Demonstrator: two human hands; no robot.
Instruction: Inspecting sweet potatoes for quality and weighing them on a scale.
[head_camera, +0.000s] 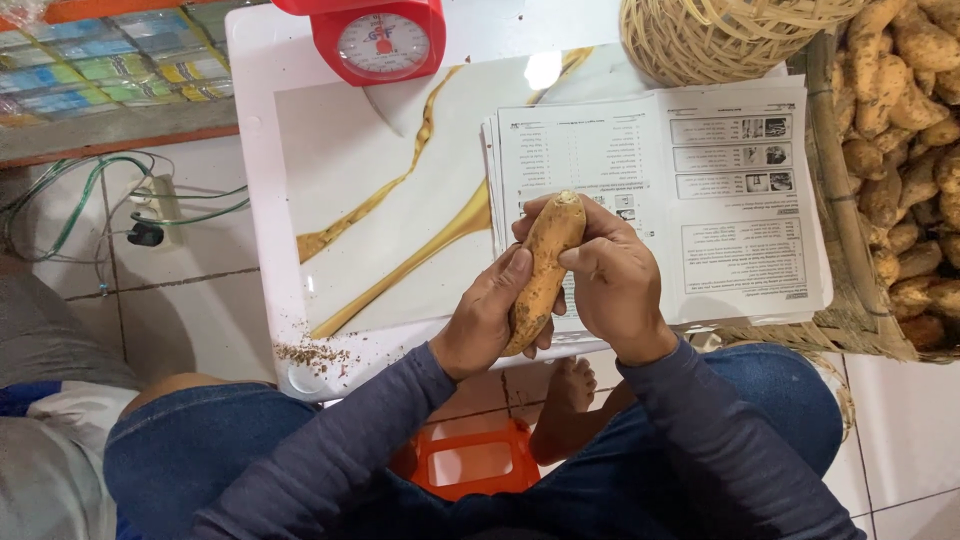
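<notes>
Head view: I hold a sweet potato (545, 262) in both hands above the near edge of the white worktop (330, 180). Its long axis runs from about seven o'clock near my lap to one o'clock, the pale cut tip pointing away from me. My left hand (490, 315) wraps the lower half from the nine o'clock side, thumb laid along the skin. My right hand (605, 270) closes on the upper half from three o'clock, its fingers (540, 222) curled over behind the tip. Both hands grip it firmly and sit equally close. Stapled printed sheets (720, 190) lie under my hands; a red scale (375, 40) stands at eleven o'clock. A basket of more tubers (905, 140) sits at two o'clock, and crumbs of soil (315, 355) lie at eight o'clock.
</notes>
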